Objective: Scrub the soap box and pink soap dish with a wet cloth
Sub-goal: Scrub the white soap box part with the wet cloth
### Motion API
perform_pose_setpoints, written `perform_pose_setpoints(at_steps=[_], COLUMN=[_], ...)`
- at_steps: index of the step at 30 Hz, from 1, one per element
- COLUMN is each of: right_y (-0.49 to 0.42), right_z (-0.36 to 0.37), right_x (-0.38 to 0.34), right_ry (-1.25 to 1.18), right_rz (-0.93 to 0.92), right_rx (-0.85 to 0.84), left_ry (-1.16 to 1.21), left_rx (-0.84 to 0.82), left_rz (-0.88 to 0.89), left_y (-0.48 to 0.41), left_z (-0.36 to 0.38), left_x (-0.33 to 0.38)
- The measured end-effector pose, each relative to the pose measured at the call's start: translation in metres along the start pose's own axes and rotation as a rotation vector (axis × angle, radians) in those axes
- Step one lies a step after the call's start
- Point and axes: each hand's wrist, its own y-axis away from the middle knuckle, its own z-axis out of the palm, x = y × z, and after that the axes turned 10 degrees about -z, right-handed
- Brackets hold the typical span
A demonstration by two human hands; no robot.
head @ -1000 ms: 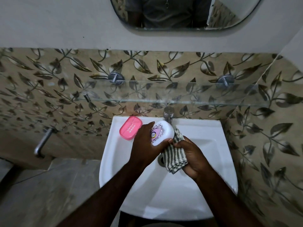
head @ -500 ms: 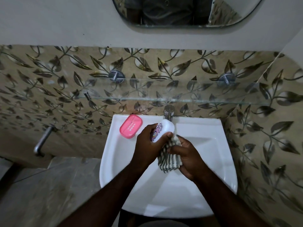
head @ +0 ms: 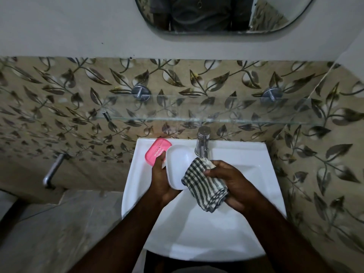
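My left hand (head: 162, 179) grips the white soap box (head: 177, 166) over the sink basin, with the box's plain white face turned up towards me. My right hand (head: 231, 185) holds a folded black-and-white checked cloth (head: 203, 185), and one corner of the cloth lies against the box's right side. The pink soap dish (head: 156, 151) rests on the sink's back left ledge, just behind my left thumb.
The white sink (head: 256, 194) hangs below a chrome tap (head: 202, 143). A glass shelf (head: 216, 113) runs across the leaf-patterned tiles above it, and a mirror (head: 222, 14) is higher up. Another tap (head: 54, 170) sticks out of the wall at the left.
The soap box has been turned so its printed side no longer shows and its plain white face is up. The cloth has moved from under the box to its right side.
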Motion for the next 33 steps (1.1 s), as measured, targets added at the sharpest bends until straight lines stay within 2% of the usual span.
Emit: perform_pose_setpoints(at_steps=[4, 6, 8, 11, 13, 18, 21, 23, 25, 27, 30, 33], right_y=[0.005, 0.005, 0.003, -0.001, 0.000, 0.014, 0.018, 0.010, -0.001, -0.005, 0.007, 0.019], right_z=[0.009, 0.014, 0.020, 0.033, 0.043, 0.042, 0.037, 0.041, 0.049, 0.055, 0.047, 0.035], right_x=[-0.006, -0.005, -0.002, 0.005, 0.014, 0.026, 0.017, 0.007, -0.004, -0.008, 0.006, 0.012], right_ry=[0.097, 0.296, 0.503, 0.589, 0.578, 0.819, 0.785, 0.620, 0.347, 0.218, 0.371, 0.491], right_rz=[-0.108, -0.204, -0.276, -0.309, -0.319, -0.337, -0.270, -0.267, -0.291, -0.349, -0.369, -0.200], right_rx=[-0.076, -0.014, 0.081, 0.145, 0.123, -0.014, -0.080, -0.008, 0.112, 0.197, 0.101, -0.075], left_ry=[-0.091, -0.082, -0.126, -0.270, -0.295, -0.403, -0.463, -0.442, -0.428, -0.408, -0.468, -0.559], left_rx=[-0.081, -0.111, -0.073, -0.036, -0.032, -0.007, 0.023, -0.009, -0.018, -0.022, 0.015, 0.089], left_rz=[-0.021, -0.028, 0.007, 0.030, 0.017, 0.047, 0.005, 0.001, 0.041, 0.070, 0.099, 0.087], left_y=[0.000, -0.005, -0.008, -0.011, -0.013, -0.012, -0.008, -0.007, -0.007, -0.010, -0.009, -0.006], left_z=[-0.005, -0.007, -0.005, 0.003, 0.004, 0.002, 0.009, 0.021, 0.032, 0.034, 0.029, 0.026], left_x=[-0.003, -0.006, -0.011, -0.021, -0.027, -0.017, -0.016, -0.019, -0.022, -0.023, -0.019, -0.018])
